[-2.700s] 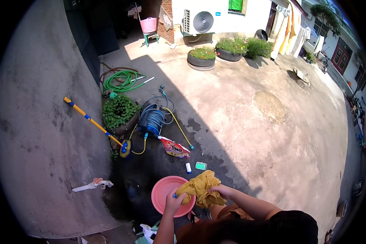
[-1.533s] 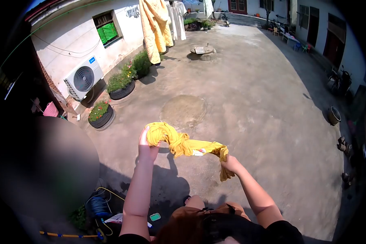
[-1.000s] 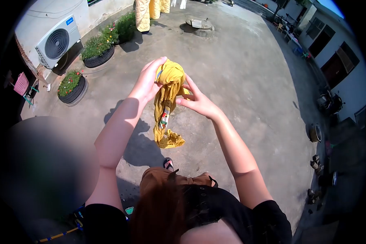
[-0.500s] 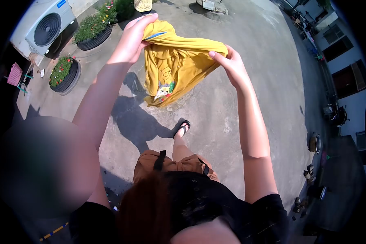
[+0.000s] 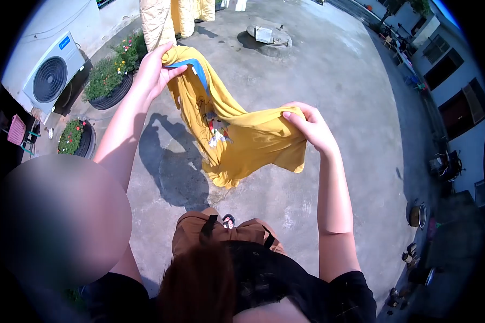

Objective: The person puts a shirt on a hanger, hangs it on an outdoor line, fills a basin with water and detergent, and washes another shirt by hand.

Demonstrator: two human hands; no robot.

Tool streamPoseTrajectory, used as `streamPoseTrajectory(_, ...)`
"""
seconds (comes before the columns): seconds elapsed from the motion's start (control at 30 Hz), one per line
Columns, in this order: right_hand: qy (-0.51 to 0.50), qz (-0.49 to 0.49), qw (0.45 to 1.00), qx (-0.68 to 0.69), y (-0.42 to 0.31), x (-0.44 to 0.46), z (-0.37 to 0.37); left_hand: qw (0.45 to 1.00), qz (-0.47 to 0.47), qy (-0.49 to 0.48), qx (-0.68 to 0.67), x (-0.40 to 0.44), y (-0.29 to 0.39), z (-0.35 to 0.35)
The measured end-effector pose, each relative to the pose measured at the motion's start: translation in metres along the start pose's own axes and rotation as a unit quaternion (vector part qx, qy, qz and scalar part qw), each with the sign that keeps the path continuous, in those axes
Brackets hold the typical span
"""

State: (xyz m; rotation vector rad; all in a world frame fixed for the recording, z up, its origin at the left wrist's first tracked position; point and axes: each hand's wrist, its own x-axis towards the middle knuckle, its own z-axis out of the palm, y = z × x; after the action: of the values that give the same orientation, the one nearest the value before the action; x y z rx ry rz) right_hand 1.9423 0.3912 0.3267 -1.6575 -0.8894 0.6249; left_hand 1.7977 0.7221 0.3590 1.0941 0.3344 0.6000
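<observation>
A yellow shirt [image 5: 253,137] with a blue inner neckband and a printed cartoon figure hangs between my two hands above the concrete. My left hand [image 5: 155,72] grips it near the neckband at the upper left, fingers closed on the cloth. At its other end, my right hand [image 5: 311,126] pinches the fabric between thumb and fingers. The cloth sags in folds, and its lower edge dangles free over the ground. Part of the print is creased and cannot be read.
Cream quilted cloth [image 5: 159,24] hangs at the top left. An air-conditioner unit [image 5: 51,75] and tyre planters [image 5: 110,89] with flowers line the left side. A round concrete cover [image 5: 277,37] lies ahead. A basket [image 5: 416,215] stands at the right.
My left hand has moved left and down, and my right hand has lowered. The shirt is spread wider and hangs lower. The view has tilted up, showing more hanging cloth.
</observation>
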Motion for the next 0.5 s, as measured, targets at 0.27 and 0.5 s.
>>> streamPoseTrajectory(0.27,0.216,0.079,0.967,-0.112,0.09,0.103,-0.145,0.973,-0.098,-0.15,-0.144,0.155,-0.046,0.139)
streamPoseTrajectory(0.5,0.153,0.014,0.966,-0.207,0.069,0.21,-0.179,0.926,-0.136,-0.316,-0.154,0.282,-0.102,0.271)
